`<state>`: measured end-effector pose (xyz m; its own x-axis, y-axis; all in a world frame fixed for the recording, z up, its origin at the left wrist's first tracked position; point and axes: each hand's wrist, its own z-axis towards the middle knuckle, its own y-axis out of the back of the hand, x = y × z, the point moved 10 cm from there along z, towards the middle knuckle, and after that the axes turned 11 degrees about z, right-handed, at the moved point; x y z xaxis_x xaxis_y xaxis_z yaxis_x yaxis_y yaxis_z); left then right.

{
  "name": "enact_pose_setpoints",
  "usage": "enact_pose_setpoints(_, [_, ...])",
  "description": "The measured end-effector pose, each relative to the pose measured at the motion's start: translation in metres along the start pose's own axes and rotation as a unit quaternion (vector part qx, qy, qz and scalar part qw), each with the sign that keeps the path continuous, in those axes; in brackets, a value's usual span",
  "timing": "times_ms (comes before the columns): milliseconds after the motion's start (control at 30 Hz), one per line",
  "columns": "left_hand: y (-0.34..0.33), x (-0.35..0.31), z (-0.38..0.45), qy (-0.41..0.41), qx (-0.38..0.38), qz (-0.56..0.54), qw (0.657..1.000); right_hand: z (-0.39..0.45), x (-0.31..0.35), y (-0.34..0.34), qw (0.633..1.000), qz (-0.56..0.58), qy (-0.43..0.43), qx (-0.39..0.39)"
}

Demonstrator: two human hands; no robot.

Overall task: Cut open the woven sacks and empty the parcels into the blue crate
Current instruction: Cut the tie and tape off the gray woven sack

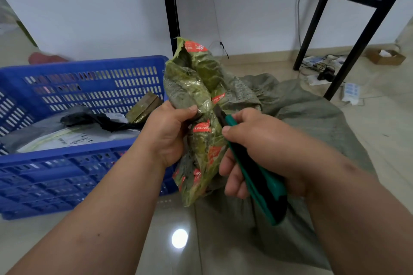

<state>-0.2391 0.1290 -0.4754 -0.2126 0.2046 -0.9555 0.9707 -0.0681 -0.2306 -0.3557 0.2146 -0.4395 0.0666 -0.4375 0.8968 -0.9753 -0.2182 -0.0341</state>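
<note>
Head view: blue crate (93,69) holds grey, white and black parcels (73,131).

A single head-worn camera gives the only view, so no second view shares the scene. It looks forward and steeply down from the person's own eye level, close over both forearms, which enter from the bottom edge. The left hand (169,134) and right hand (257,149) sit near the frame's middle. The wide lens bends the black frame legs (173,6) at the top and takes in the tiled floor (169,241) directly below and the white wall (89,6) ahead.
</note>
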Motion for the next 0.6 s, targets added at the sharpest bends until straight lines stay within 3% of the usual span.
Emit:
enact_pose_setpoints(100, [0.022,-0.005,0.002,-0.02,-0.087,0.064,0.994,0.006,-0.004,-0.001,1.0,-0.012,0.004,-0.02])
enact_pose_setpoints(167, [0.038,-0.021,-0.004,-0.066,-0.169,0.241,0.954,0.011,-0.01,-0.002,0.999,-0.026,-0.003,-0.025])
enact_pose_setpoints(200, [0.04,-0.034,-0.008,-0.097,-0.198,0.381,0.898,0.013,-0.014,-0.002,0.999,-0.035,-0.01,-0.026])
enact_pose_setpoints(267, [0.023,-0.058,-0.017,-0.159,-0.203,0.638,0.726,0.019,-0.024,-0.002,0.998,-0.056,-0.026,-0.026])
enact_pose_setpoints(300, [0.009,-0.061,-0.017,-0.199,-0.171,0.71,0.653,0.023,-0.029,-0.002,0.997,-0.067,-0.034,-0.026])
enact_pose_setpoints(367, [-0.012,-0.055,-0.016,-0.225,-0.076,0.779,0.58,0.029,-0.04,0.001,0.992,-0.108,-0.048,-0.037])
enact_pose_setpoints(433, [-0.014,-0.038,-0.011,-0.188,-0.015,0.808,0.558,0.035,-0.047,0.008,0.98,-0.183,-0.055,-0.057])
enact_pose_setpoints(533, [0.001,-0.006,-0.004,-0.068,0.036,0.823,0.563,0.036,-0.054,0.016,0.961,-0.257,-0.067,-0.073])
enact_pose_setpoints(600, [0.01,0.012,-0.002,-0.015,0.058,0.84,0.539,0.035,-0.057,0.017,0.953,-0.284,-0.076,-0.068])
